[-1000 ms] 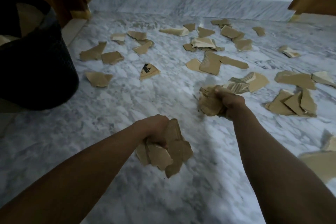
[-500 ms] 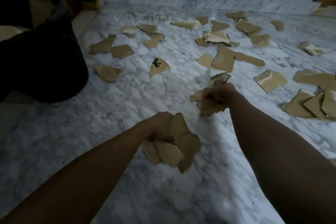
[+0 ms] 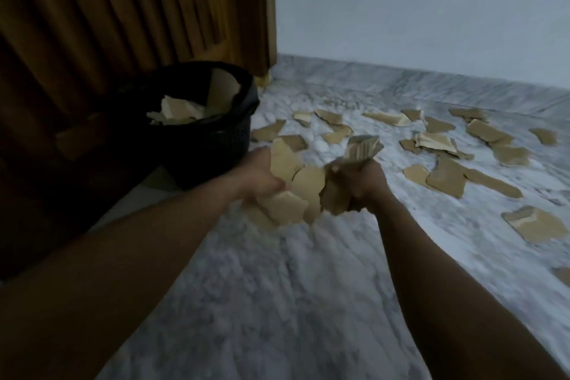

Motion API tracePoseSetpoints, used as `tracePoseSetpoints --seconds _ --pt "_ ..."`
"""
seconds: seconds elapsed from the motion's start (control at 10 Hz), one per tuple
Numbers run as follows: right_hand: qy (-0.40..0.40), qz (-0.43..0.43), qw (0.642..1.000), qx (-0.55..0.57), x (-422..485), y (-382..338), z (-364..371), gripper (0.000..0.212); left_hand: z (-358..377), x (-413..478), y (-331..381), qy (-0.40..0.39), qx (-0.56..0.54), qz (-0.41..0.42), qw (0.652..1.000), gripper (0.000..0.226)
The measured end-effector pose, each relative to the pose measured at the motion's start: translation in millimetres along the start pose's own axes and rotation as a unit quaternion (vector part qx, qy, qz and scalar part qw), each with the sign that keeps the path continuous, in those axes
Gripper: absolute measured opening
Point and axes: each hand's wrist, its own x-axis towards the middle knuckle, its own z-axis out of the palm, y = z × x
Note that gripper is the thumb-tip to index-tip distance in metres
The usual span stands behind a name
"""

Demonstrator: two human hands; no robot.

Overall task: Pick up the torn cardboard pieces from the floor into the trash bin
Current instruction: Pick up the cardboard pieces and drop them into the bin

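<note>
Presently both fists are clenched, held side by side above the marble floor — left hand curled tight around a fan of torn cardboard pieces, right hand gripping its own crumpled wad, the two bundles touching. Black trash bin stands just beyond the left hand, against a wooden door, scraps already inside. Loose cardboard scraps lie scattered across the floor to the right — well apart from the bin, toward the pale wall.
</note>
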Motion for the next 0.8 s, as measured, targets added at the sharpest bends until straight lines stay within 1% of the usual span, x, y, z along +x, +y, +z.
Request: tracePoseSetpoints --seconds 0.1,0.2,0.3,0.4,0.5,0.6,0.7,0.8 --pt "0.091 -0.110 0.989 0.049 8 -85 -7 0.020 -95 6 10 0.079 -0.034 0.039 0.995 0.064" --pt "0.117 -0.191 0.974 0.044 13 -166 6 0.049 -182 5 12 0.158 -0.042 0.020 0.986 0.048" --pt "0.083 -0.220 0.970 0.059 7 -234 36 0.056 -225 13 -15 0.244 -0.062 -0.021 0.968 0.045" --pt "0.069 -0.232 0.968 0.060 2 -277 69 0.058 -223 21 -48 0.298 -0.118 -0.057 0.946 0.062" --pt "0.040 -0.212 0.973 0.079 16 -303 101 0.059 -227 34 -77 0.287 -0.205 -0.092 0.931 0.059" --pt "-0.068 -0.127 0.988 0.047 23 -308 121 0.039 -230 42 -103 0.209 -0.249 -0.108 0.940 0.056" --pt "-0.045 -0.102 0.990 -0.084 22 -287 133 0.040 -222 32 -132 0.180 -0.198 -0.122 0.956 0.049" --pt "0.012 -0.053 0.990 -0.129 24 -254 138 0.053 -207 29 -164 0.166 -0.146 -0.165 0.961 0.051"
